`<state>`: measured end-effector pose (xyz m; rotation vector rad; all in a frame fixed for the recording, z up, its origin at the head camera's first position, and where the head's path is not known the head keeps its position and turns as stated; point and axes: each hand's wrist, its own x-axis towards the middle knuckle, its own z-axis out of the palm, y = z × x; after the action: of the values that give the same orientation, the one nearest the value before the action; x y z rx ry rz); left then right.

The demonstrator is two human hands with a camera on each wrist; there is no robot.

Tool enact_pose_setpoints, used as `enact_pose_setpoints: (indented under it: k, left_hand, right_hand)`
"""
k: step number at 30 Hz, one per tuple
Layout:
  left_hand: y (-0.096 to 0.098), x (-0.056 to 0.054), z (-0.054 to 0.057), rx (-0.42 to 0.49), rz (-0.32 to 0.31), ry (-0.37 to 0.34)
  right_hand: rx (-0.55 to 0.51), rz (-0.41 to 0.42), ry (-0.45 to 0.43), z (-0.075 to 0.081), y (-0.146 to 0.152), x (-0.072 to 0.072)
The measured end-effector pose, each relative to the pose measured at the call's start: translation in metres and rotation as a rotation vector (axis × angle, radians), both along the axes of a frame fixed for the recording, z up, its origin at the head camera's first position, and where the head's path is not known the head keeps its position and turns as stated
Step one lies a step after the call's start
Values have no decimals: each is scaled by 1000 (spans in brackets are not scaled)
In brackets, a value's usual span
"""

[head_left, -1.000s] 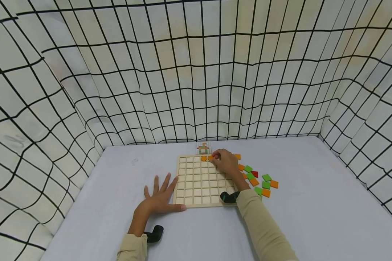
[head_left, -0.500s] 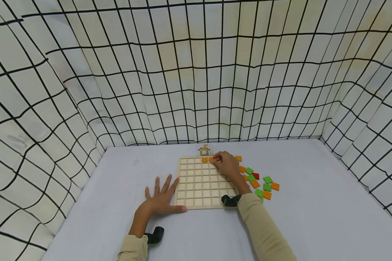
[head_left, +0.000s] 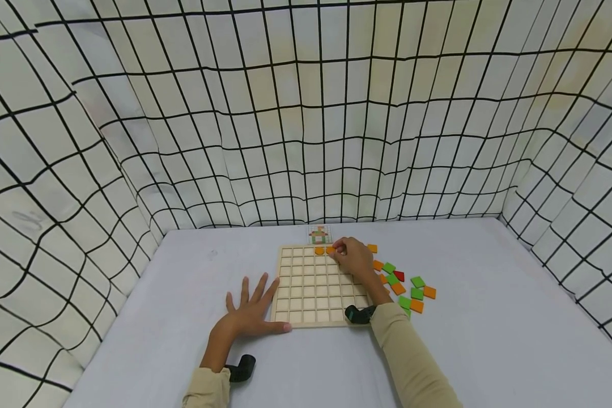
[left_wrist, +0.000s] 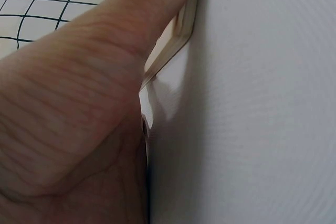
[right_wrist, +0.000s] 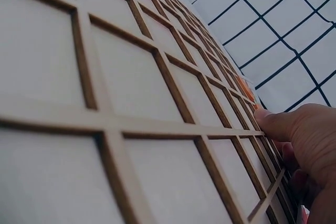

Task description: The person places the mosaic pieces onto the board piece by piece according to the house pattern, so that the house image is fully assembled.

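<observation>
A pale wooden board [head_left: 309, 290] with a grid of square cells lies on the white table. My left hand [head_left: 248, 318] rests spread at its front left corner, thumb along the front edge. In the left wrist view that hand [left_wrist: 79, 98] fills the left side, with the board's corner [left_wrist: 173, 45] beyond the thumb. At the far row, my right hand [head_left: 356, 258] pinches an orange tile [head_left: 330, 250], mostly covered by the fingertips. Just left of it sits a rounded orange piece [head_left: 319, 251]. The right wrist view shows the thumb of my right hand [right_wrist: 310, 145] low over the far cells.
Loose orange tiles [head_left: 416, 306], green tiles [head_left: 417, 293] and a red piece [head_left: 399, 276] lie scattered right of the board. A small card with a coloured pattern [head_left: 319, 234] lies behind it. Black netting [head_left: 306, 195] over white cloth encloses the table's back and sides.
The head view has tilted slightly, so everything sits a little lower. Both hands keep their places, the right one still at the orange tile in the far row.
</observation>
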<state>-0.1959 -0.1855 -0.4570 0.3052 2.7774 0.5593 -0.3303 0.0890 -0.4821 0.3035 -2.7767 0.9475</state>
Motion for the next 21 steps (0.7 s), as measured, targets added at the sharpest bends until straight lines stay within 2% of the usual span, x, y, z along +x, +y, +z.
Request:
enact_pose_setpoints:
  k: [10,21]
  left_hand:
    - [0,-1,-1,-9,-2,5]
    - [0,-2,-2,-7,0,3]
  right_hand:
    - [5,-15,-11,-1,0,-2]
    - [-20,15,-35,2,2,-1]
